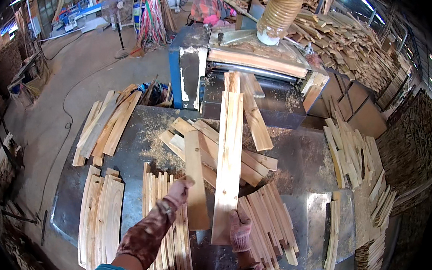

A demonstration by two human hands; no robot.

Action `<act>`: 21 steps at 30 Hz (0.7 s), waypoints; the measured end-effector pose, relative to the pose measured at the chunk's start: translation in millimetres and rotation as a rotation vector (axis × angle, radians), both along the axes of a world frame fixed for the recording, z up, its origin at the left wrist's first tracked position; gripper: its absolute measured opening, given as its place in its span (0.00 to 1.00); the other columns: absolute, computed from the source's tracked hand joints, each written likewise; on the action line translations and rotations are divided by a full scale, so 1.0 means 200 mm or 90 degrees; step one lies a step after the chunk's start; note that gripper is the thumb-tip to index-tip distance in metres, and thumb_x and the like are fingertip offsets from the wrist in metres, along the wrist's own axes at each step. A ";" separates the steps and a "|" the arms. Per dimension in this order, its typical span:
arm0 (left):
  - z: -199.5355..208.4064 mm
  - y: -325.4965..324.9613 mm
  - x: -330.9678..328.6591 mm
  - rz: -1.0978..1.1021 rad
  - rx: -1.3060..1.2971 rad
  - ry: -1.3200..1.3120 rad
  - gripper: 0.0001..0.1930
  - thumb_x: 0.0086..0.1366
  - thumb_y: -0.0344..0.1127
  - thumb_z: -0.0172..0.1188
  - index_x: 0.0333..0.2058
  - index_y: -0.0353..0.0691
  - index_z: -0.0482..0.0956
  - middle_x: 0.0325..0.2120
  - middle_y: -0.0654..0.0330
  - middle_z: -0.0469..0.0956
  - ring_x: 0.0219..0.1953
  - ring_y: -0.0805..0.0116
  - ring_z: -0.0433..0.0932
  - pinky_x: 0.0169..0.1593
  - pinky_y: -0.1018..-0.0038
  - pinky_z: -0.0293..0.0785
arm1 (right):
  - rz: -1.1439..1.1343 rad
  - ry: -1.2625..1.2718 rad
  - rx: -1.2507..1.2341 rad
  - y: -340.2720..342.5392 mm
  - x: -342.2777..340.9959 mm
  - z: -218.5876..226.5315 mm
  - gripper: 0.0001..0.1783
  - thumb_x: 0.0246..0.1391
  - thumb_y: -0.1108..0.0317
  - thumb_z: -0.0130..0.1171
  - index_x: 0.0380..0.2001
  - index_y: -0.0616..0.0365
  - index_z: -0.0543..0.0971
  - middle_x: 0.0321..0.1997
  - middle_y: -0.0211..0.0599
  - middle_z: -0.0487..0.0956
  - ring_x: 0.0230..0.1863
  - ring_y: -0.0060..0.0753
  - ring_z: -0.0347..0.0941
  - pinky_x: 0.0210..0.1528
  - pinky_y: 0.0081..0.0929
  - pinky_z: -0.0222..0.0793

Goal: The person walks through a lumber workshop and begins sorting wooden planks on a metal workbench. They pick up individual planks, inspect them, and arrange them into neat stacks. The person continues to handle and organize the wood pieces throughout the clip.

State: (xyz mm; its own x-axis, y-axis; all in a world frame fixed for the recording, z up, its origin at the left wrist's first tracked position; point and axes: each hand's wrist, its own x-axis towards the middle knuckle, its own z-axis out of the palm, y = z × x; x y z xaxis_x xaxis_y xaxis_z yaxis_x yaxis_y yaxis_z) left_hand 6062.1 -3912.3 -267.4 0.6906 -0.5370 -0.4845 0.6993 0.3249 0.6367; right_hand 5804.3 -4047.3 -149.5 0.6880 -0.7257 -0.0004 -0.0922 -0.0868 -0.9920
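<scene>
My right hand (240,232), in a pale work glove, grips the near end of a long, light wooden board (229,162) by its right edge. The board points away from me, its far end close to the mouth of a planer (256,66). My left hand (178,190), also gloved, is closed at the left edge of a shorter, darker wooden board (196,185), its fingertips overlapping that edge. This board slants over a loose heap of boards (254,170) on the dark metal table (144,128). Another plank (256,115) leans from the planer's opening toward the heap.
Stacked boards lie at the left (102,207), beneath my left forearm (146,237), and right of my right hand (273,218). More strips (332,234) lie farther right. Sawdust covers parts of the table. A yellow hose (280,11) rises from the planer; a person (210,9) stands behind it.
</scene>
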 end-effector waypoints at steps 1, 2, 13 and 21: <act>0.12 0.01 -0.06 -0.023 -0.019 0.022 0.23 0.59 0.24 0.59 0.55 0.34 0.73 0.41 0.58 0.80 0.38 0.64 0.80 0.45 0.66 0.80 | -0.033 0.007 -0.070 -0.03 -0.04 0.01 0.21 0.64 0.61 0.59 0.51 0.68 0.79 0.38 0.36 0.83 0.41 0.25 0.76 0.46 0.25 0.72; 0.34 0.04 -0.17 -0.049 -0.038 0.043 0.23 0.61 0.25 0.58 0.56 0.35 0.72 0.40 0.59 0.80 0.38 0.63 0.80 0.46 0.65 0.80 | -0.068 0.016 -0.141 -0.04 -0.10 0.05 0.20 0.64 0.61 0.59 0.51 0.68 0.79 0.37 0.37 0.83 0.40 0.25 0.77 0.44 0.25 0.72; 0.61 1.16 -0.59 0.184 -0.130 -0.009 0.32 0.65 0.65 0.53 0.57 0.47 0.71 0.40 0.54 0.78 0.29 0.63 0.79 0.28 0.69 0.79 | 0.510 -0.449 0.886 0.16 -0.25 0.33 0.35 0.68 0.47 0.42 0.64 0.68 0.64 0.21 0.22 0.63 0.19 0.18 0.57 0.32 0.26 0.59; -0.24 2.14 -0.64 0.017 0.609 -0.201 0.13 0.50 0.35 0.68 0.34 0.36 0.82 0.27 0.54 0.82 0.28 0.63 0.79 0.34 0.65 0.76 | 0.541 -0.539 0.975 0.27 -0.24 0.27 0.31 0.70 0.53 0.40 0.64 0.69 0.62 0.21 0.20 0.62 0.18 0.17 0.56 0.32 0.24 0.58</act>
State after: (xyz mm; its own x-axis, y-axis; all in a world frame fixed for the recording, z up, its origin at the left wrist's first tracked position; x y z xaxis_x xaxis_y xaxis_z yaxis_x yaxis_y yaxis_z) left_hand 5934.6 -3484.6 -315.7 0.8679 -0.0011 -0.4967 0.4535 -0.4066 0.7931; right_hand 5755.6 -3992.7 -94.7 0.9652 0.0360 0.2590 -0.0325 0.9993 -0.0179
